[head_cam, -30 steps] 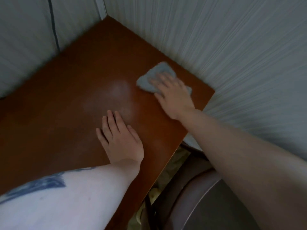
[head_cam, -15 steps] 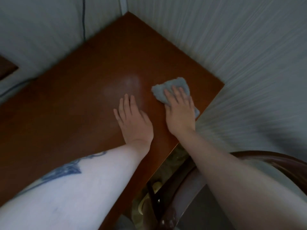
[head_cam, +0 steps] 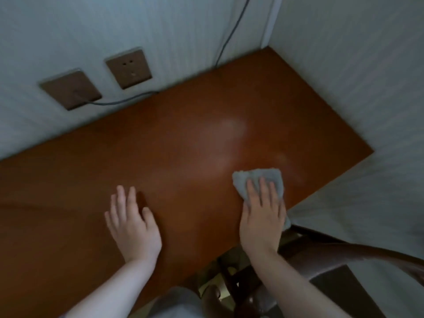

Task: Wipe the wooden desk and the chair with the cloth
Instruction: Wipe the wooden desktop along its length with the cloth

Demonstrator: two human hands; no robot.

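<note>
The wooden bench [head_cam: 183,143] fills most of the view, its reddish-brown top set into a room corner, with pale walls along its far edge and its right edge. A dull sheen of light lies on the top towards the far right corner. The chair [head_cam: 358,251] stands beyond the bench's near right corner, only partly in view: a dark curved wooden rail sweeps to the right, and dark frame parts show just below the bench's near edge.

The left hand [head_cam: 133,223] lies palm down on the bench near the near edge, about midway along it, fingers straight and slightly spread, holding nothing. The right hand [head_cam: 261,216] lies flat near the near right corner, its fingers straight and close together, pressing on the cloth [head_cam: 259,180]. The cloth is grey-blue and crumpled; it lies on the bench under the right hand's fingers and sticks out beyond the fingertips, and a bit of it shows at the bench's right edge beside the palm.

Two brown wall sockets [head_cam: 128,67] sit on the wall above the far edge, towards the left. A thin grey cable [head_cam: 119,102] runs from the left socket along the far edge, and another cable [head_cam: 231,33] drops down the wall to the far edge near the far right corner.
</note>
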